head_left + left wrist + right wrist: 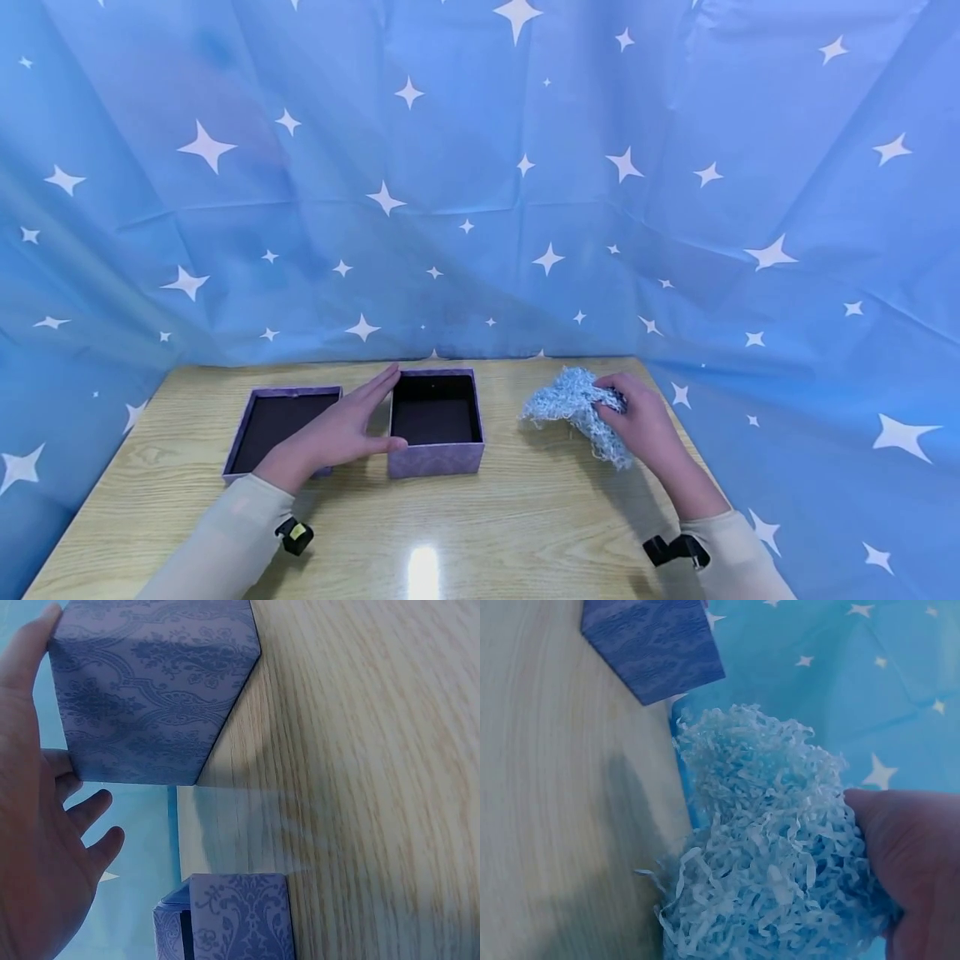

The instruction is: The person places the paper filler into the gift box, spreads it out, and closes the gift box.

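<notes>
L hand (341, 429) on open purple box (435, 461), R hand (645, 417) pinching blue shredded paper (573, 396) at a wooden tabletop (487, 533).
Head view: L hand, thumb and fingers spread, spans the box's left side, w/ a shallow purple tray (279, 423) further left; shredded paper is well to the box's right, seemingly above the tabletop. L wrist view: thumb touches one box corner, a finger the other; remaining fingers loose. R wrist view: thumb presses the clump, other fingers mostly hidden. Step in hand, apparently: handling paper w/ box braced; next move prob. calls for a secure pinch and steady box.
</notes>
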Available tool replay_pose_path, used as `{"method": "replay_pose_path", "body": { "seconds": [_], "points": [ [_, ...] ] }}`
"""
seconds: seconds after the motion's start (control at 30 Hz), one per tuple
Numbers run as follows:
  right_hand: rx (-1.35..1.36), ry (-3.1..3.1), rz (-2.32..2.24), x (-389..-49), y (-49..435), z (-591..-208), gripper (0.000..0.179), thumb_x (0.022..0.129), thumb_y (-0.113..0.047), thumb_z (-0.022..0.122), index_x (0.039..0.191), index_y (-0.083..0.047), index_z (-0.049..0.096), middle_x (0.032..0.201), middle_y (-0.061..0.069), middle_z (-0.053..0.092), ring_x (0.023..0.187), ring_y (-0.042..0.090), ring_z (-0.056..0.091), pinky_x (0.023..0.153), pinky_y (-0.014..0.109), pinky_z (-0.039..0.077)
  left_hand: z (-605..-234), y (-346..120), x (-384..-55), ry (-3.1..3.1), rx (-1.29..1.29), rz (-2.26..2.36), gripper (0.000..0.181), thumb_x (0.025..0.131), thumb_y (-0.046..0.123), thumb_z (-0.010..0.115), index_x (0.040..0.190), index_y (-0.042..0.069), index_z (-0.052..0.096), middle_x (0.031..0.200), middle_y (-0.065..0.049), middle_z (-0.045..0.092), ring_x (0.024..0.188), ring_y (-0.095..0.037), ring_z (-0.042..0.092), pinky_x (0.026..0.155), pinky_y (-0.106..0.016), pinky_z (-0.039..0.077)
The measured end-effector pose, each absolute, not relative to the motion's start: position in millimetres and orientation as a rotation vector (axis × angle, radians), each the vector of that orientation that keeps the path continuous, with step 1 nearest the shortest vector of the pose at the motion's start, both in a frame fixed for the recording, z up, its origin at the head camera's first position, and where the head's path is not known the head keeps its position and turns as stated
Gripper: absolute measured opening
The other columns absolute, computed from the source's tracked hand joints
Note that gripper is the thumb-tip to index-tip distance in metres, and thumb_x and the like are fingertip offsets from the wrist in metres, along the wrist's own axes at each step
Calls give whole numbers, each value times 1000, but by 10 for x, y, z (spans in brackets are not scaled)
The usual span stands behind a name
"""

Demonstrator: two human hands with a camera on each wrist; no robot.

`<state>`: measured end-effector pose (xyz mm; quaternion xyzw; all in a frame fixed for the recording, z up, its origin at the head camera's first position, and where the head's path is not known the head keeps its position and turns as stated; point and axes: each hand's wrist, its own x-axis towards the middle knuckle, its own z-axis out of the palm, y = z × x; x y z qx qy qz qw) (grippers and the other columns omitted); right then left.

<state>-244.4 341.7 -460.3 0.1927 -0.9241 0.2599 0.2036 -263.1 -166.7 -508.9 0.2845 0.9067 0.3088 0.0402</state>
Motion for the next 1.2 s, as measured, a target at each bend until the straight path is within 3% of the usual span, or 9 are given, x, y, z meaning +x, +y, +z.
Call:
{"method": "replay_pose_path", "body": {
  "seconds": [0.2,0.4,0.57,0.73,1.2],
  "points": [
    [544,-2549,734,-2490,3344,-4510,31,94,5,84,122,-5,78,114,8,76,91,20,64,73,38,52,-5095,-1671,-2636,2770,862,956,115,97,60,81,180,28,8,185,13,-1,169,-32,16,129,-73,20],
    [575,-2505,775,-2531,3264,-4429,33,92,7,85,123,-4,79,113,8,76,93,21,65,76,37,53,-5100,-1674,-2629,2769,850,964,115,97,59,82,180,31,8,184,15,-1,169,-31,16,129,-73,20],
    [581,-2483,858,-2565,3197,-4384,34,93,6,86,125,-4,79,113,8,76,84,16,62,71,28,50,-5104,-1673,-2629,2765,850,967,114,97,59,81,180,31,7,184,15,-1,169,-32,16,129,-73,20],
    [576,-2466,973,-2593,3123,-4341,33,93,5,86,124,-5,80,114,8,76,85,14,62,72,23,50,-5094,-1677,-2628,2763,849,969,115,97,60,81,180,30,8,185,12,0,169,-31,17,129,-72,21],
    [614,-2516,1060,-2654,2801,-4172,30,96,-1,87,124,-8,80,112,5,74,83,18,59,69,28,49,-5083,-1669,-2621,2761,854,976,115,97,59,82,180,29,8,185,13,-1,168,-32,18,129,-71,22]
  ]
}}
